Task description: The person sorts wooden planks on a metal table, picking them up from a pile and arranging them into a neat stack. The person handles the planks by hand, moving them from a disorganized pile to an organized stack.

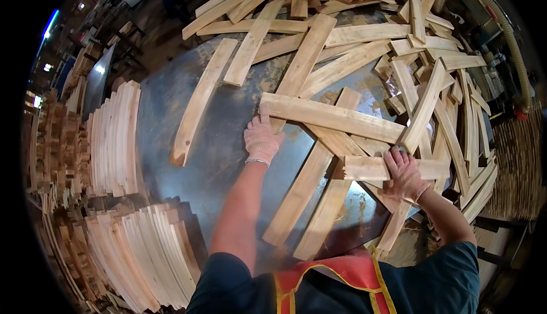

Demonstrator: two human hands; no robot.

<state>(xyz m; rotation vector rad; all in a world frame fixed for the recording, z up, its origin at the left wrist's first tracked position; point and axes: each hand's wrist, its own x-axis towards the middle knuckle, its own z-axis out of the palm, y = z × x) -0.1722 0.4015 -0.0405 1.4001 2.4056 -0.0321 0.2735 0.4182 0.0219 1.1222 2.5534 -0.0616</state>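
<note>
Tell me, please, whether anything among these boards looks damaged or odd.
The board under the right hand looks odd: its left end is ragged, perhaps broken, whereas nearby boards end more squarely.

The left hand [263, 140] and right hand [404, 174] wear pale pink gloves, the left cuff edged whitish. Honey-tan covers the long board [333, 115] toward 1 o'clock and the short board [364, 168] toward 4, both finely grained. The curved board [204, 94] at 10 is straw-coloured with a darker brown end. Steel-blue sheen and brownish smudges mottle the surface [165, 120]. At 9, stacked slats [114, 140] run cream to pinkish; the apron [359, 269] at 5 is red, yellow-trimmed.
</note>
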